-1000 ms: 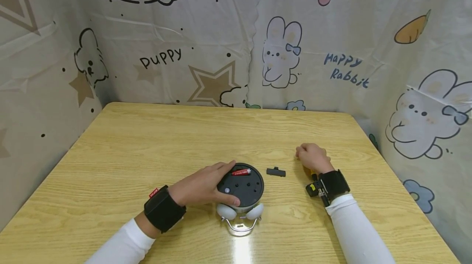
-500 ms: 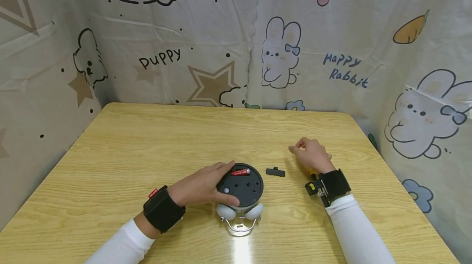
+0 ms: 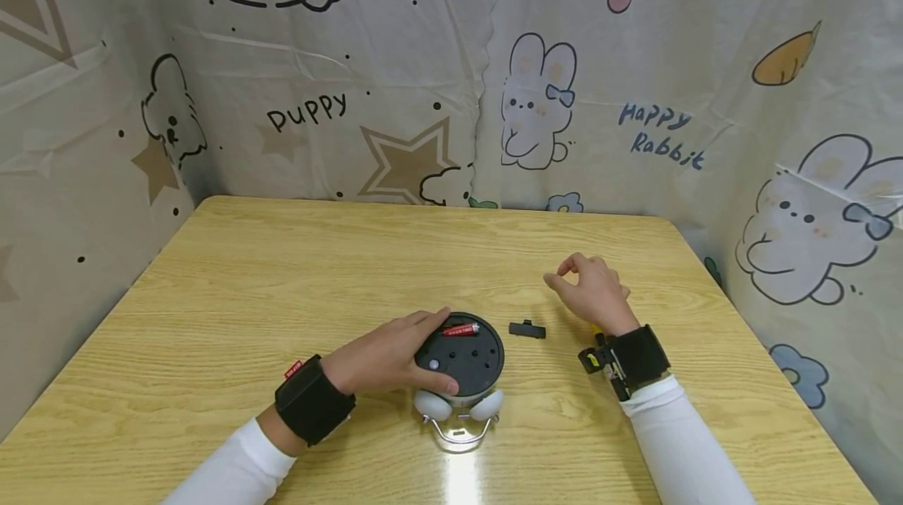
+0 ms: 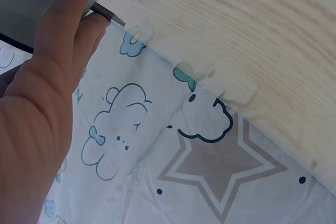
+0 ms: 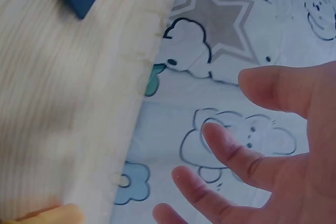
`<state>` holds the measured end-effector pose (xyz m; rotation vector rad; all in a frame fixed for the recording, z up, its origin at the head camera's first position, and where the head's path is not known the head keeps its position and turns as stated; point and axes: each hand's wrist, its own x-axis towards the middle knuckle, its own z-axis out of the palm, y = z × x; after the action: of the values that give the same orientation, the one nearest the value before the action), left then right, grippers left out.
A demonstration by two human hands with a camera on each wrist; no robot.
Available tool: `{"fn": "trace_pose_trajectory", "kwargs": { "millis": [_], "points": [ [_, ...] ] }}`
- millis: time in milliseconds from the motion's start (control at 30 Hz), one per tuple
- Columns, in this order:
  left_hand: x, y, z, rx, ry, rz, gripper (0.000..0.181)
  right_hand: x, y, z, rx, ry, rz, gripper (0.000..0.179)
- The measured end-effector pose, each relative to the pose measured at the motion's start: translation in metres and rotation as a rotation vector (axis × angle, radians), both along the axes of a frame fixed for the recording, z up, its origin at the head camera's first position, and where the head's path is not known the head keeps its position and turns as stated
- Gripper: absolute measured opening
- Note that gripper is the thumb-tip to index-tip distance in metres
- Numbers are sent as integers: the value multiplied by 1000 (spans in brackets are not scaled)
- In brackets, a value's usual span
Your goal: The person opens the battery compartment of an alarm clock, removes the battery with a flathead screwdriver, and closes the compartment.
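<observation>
A round twin-bell alarm clock [image 3: 469, 364] lies face down, its black back up and its bells and handle toward the near side. A red battery [image 3: 462, 329] sits in the slot in its back. My left hand [image 3: 395, 352] holds the clock from the left, thumb over the near part of the back and fingers along the far rim. In the left wrist view a small metal leg [image 4: 110, 15] pokes out beyond the fingers. To the right lies a small black battery cover [image 3: 527, 329]. My right hand [image 3: 591, 292] is raised beyond it, holding nothing, thumb and fingers spread apart.
Under the right wrist an orange-yellow object [image 5: 47, 216] shows partly on the table, mostly hidden in the head view. The wooden table [image 3: 317, 254] ends at the back against a printed cloth [image 3: 395, 58], which also hangs along both sides.
My right hand has shifted left and a little farther away, its thumb and fingers parting. The left hand, the clock and the battery cover stay in place.
</observation>
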<state>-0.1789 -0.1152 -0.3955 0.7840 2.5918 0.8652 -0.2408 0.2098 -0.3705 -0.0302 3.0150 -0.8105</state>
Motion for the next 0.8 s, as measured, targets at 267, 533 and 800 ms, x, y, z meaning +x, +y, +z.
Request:
{"fn": "trace_pose_trajectory", "kwargs": {
  "millis": [267, 533, 800],
  "points": [
    [1, 0, 2, 1, -7, 11, 113, 11, -18, 13, -64, 72, 47, 47],
    [1, 0, 1, 8, -3, 0, 112, 22, -40, 14, -104, 144, 133, 41],
    [-1, -1, 0, 8, 5, -12, 113, 31, -55, 13, -193, 275, 204, 39]
  ]
}}
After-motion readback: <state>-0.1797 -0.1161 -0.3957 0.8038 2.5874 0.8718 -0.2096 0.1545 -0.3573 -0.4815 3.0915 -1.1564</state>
